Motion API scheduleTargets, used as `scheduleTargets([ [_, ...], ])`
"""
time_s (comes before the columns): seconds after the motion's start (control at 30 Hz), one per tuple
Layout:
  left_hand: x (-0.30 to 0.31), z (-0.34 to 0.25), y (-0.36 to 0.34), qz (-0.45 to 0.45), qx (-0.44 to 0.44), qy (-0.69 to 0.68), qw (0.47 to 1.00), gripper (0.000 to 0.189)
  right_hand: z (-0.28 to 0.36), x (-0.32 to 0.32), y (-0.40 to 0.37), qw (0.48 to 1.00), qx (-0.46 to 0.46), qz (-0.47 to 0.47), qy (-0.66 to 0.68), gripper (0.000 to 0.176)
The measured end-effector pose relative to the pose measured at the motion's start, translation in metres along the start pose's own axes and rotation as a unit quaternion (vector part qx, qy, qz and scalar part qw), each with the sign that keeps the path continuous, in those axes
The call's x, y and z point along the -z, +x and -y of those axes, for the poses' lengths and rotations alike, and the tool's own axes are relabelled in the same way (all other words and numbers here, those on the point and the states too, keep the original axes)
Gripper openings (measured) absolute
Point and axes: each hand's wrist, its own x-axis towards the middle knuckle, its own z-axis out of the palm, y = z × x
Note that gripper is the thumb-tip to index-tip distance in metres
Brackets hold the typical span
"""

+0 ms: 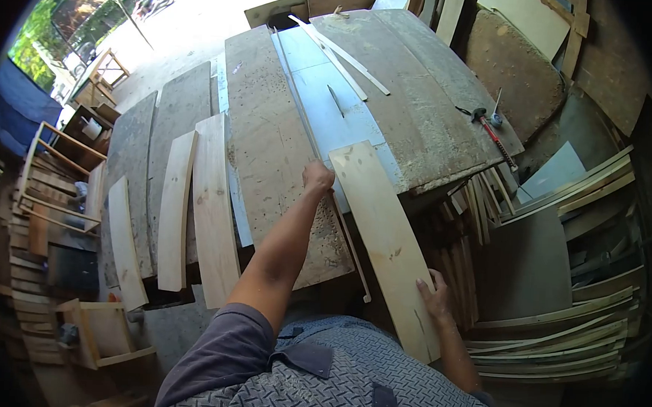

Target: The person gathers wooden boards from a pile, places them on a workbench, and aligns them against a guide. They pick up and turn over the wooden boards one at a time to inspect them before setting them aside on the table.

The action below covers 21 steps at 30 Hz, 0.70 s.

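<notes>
A wide pale wooden board (384, 243) slants from the blue strip of the worktable (271, 127) down toward my body. My right hand (436, 296) grips its right edge near the lower end, thumb on top. Left of the board's upper end, my left hand (318, 176) is closed at the edge of a long thin strip (296, 102); whether its fingers hold that strip is hidden. Three more pale boards lie on the left: a wide one (214, 198), a second (175, 210) and a narrower one (126, 241).
Two thin white strips (337, 57) lie crossed on the table's far part. A red-handled hammer (492, 131) rests near its right edge. Stacked wood strips (554, 348) fill the right side. Wooden frames (54, 182) stand at left.
</notes>
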Motion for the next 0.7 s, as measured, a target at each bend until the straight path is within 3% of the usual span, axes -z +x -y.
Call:
scheduleTargets([
  [0.07, 0.0, 0.002, 0.002, 0.004, 0.001, 0.016, 1.0, 0.028, 0.023, -0.003, 0.003, 1.0, 0.003, 0.017, -0.02, 0.047],
  [0.13, -0.003, 0.003, -0.001, -0.062, -0.063, 0.092, 0.992, 0.033, 0.038, -0.008, 0.01, 0.999, 0.002, 0.032, -0.042, 0.048],
  [0.27, 0.01, 0.006, -0.007, -0.086, -0.049, 0.06, 0.993, 0.036, 0.041, -0.018, 0.025, 0.997, 0.0, 0.059, -0.048, 0.046],
  [0.37, 0.023, 0.004, -0.011, -0.017, -0.055, 0.117, 0.991, 0.047, 0.048, -0.023, 0.035, 0.997, 0.014, 0.062, -0.051, 0.046],
  [0.47, 0.022, 0.018, -0.008, -0.066, -0.099, 0.154, 0.981, 0.059, 0.052, -0.028, 0.044, 0.996, 0.007, 0.073, -0.047, 0.046],
  [0.53, 0.02, 0.04, 0.0, -0.156, -0.262, 0.261, 0.916, 0.07, 0.05, -0.032, 0.047, 0.996, -0.002, 0.083, -0.039, 0.045],
  [0.63, 0.019, 0.054, 0.003, -0.123, -0.288, 0.273, 0.909, 0.07, 0.05, -0.042, 0.053, 0.996, 0.023, 0.073, -0.038, 0.044],
  [0.7, 0.017, 0.056, 0.002, -0.147, -0.306, 0.278, 0.899, 0.067, 0.051, -0.047, 0.056, 0.997, 0.031, 0.071, -0.023, 0.043],
])
